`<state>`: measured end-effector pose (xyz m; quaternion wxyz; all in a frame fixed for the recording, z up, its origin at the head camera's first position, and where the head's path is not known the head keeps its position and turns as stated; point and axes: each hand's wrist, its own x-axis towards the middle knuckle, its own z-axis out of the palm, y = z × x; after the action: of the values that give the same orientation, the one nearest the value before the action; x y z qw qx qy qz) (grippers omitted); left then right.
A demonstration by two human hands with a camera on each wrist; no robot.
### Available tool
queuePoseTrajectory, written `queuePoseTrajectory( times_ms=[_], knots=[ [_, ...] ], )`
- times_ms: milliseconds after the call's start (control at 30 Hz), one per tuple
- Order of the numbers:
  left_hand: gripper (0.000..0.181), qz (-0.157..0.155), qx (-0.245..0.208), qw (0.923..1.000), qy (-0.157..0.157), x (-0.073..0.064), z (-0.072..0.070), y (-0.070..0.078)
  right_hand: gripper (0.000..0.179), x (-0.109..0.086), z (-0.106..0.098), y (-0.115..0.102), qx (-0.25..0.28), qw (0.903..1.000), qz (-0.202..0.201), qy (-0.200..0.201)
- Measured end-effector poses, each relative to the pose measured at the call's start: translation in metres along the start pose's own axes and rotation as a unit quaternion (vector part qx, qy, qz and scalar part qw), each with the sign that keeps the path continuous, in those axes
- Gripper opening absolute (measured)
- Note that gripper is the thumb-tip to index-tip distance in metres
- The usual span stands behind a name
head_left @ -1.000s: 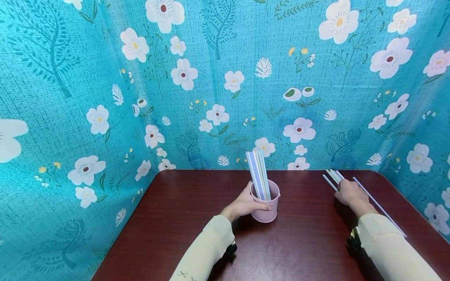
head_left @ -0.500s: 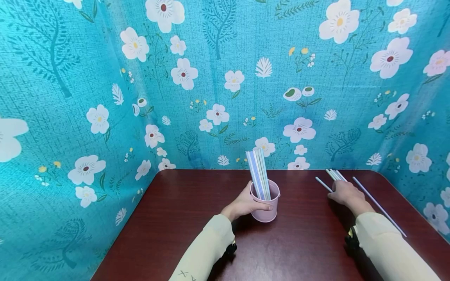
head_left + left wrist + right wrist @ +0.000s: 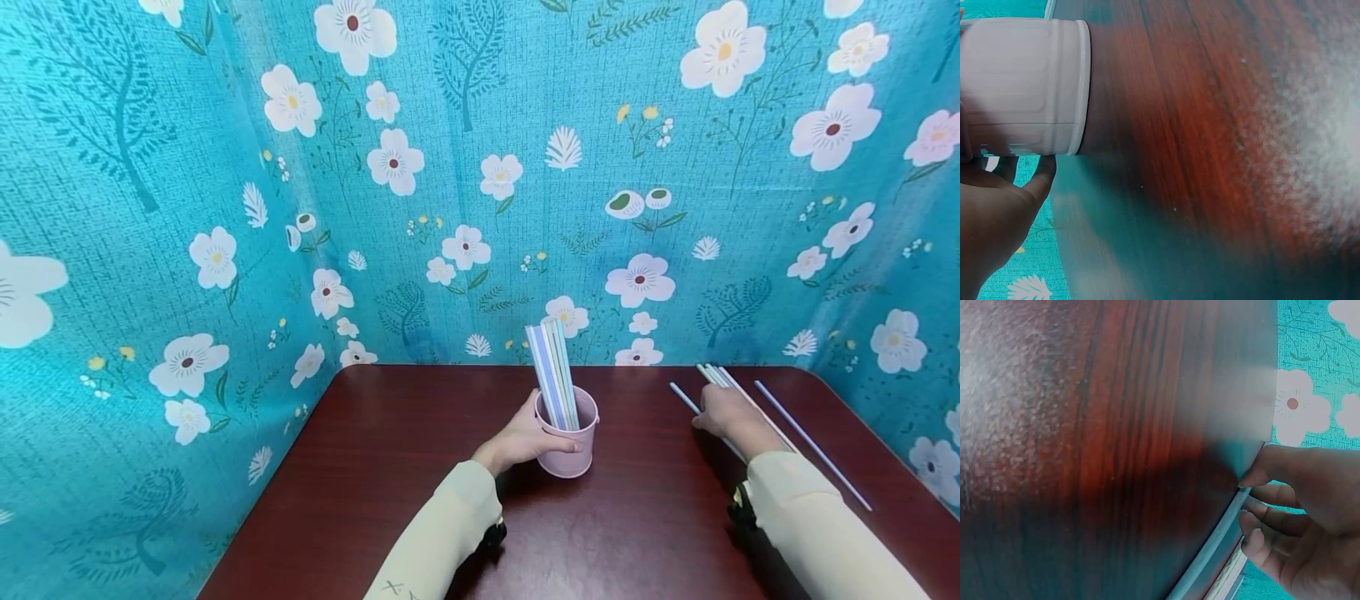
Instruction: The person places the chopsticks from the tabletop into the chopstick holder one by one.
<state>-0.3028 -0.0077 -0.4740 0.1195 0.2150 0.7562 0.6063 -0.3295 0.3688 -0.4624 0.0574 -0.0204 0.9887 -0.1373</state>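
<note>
My left hand (image 3: 521,437) grips the side of a small pink bucket (image 3: 566,460), which stands upright on the table. Several pastel straws (image 3: 553,375) lean inside it, their tops well above the rim. In the left wrist view the bucket's wall (image 3: 1022,87) shows, with fingers curled behind it. Over at the right, my right hand (image 3: 731,417) is low over the table and pinches a light blue straw (image 3: 683,397). Seen from the right wrist, thumb and fingertips meet on that straw (image 3: 1207,550), which lies close along the tabletop.
Beside the right hand lie several more pale straws (image 3: 716,375), partly hidden under it. Farther right a lone lilac straw (image 3: 813,446) lies apart. The dark red wooden table (image 3: 390,433) ends at a blue floral curtain (image 3: 450,208) behind and at the sides.
My right hand has shifted left, and the light blue straw has slid left, away from the other straws. My left hand and the bucket stay put.
</note>
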Motion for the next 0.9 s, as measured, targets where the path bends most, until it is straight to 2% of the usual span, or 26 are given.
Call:
queuePoseTrajectory(
  times_ms=[200,467,900],
  knots=[
    [0.086,-0.009,-0.001,1.0000,-0.001,-0.0019,0.0010,-0.0002,0.024,-0.0002,-0.0007,-0.0052,0.015,0.9999,-0.007,0.001],
    [0.086,-0.006,-0.004,1.0000,0.001,-0.0010,0.0007,-0.0011,0.025,0.0012,0.0007,-0.0106,0.049,0.9976,0.005,-0.050],
    [0.086,-0.007,-0.003,1.0000,-0.001,-0.0022,-0.0005,0.0003,0.019,-0.0031,0.0048,-0.0108,0.074,0.9963,-0.028,-0.035]
  ],
)
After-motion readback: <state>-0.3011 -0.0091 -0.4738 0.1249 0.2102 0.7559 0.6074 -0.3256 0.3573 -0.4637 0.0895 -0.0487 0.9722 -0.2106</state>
